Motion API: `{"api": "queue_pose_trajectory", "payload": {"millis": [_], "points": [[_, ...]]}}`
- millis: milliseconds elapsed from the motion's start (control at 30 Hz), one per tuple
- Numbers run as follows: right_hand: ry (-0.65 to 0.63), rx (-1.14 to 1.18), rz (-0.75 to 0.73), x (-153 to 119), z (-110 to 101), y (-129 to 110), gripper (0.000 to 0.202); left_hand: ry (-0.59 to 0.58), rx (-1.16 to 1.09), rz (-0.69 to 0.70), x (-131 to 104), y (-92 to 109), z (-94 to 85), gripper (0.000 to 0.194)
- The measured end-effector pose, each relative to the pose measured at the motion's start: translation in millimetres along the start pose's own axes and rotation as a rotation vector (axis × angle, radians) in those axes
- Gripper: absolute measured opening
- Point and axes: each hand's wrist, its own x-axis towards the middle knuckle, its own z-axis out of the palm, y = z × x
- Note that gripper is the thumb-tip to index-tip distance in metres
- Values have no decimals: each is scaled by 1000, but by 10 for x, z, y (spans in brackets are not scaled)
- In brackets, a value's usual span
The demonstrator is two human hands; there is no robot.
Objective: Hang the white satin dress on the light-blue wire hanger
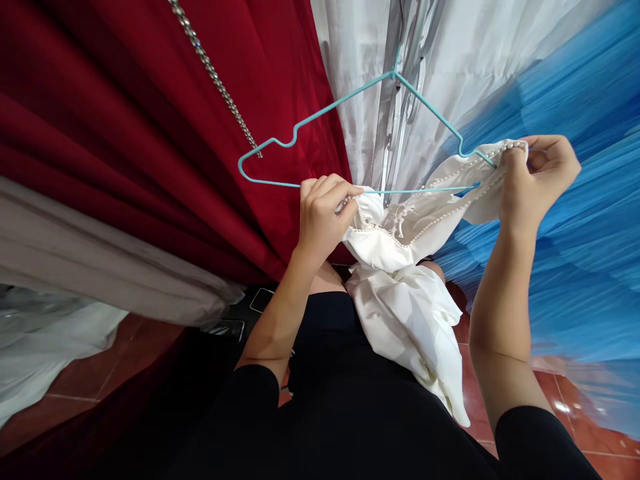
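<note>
A white dress (410, 320) with pearl-beaded edging hangs in front of my lap, its skirt bunched below the bodice. A light-blue hanger (344, 100) is held up, its right end inside one beaded shoulder part of the dress. Near that end, my right hand (543, 173) pinches the beaded edge between thumb and fingers. My left hand (325, 213) is closed around the other side of the bodice, close against the hanger's lower bar; whether it also grips the bar is hard to see. The hanger's left end is bare.
Dark red fabric (280, 87) hangs to the left, with a sparkling chain strip (215, 77) in front. White drapery (355, 87) hangs behind the hanger, and layered blue tulle (575, 267) fills the right. Two phone-like objects (225, 329) lie at left above the red tiled floor (125, 353).
</note>
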Motion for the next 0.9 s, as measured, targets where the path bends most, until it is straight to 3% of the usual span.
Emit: {"api": "queue_pose_trajectory", "payload": {"millis": [233,367,533,667,800,900], "points": [[-24,-156,-231,-369,-408,207,11,-48,-3,5,-28,-14,47,17],[-134,-82,-434,-661,-469,-97,5,-48,-22,-3,-27,-5,92,18],[-415,19,-549,-963,-191,-679,9,-59,-66,-15,-57,109,204,21],[-631,-28,-440,-1059,169,-820,13,-74,-105,-50,-60,200,269,23],[-590,-39,-418,-1117,301,-805,18,-30,-143,-49,-147,274,240,27],[-566,-38,-468,-1124,228,-835,18,210,-164,-71,-402,261,231,27]]}}
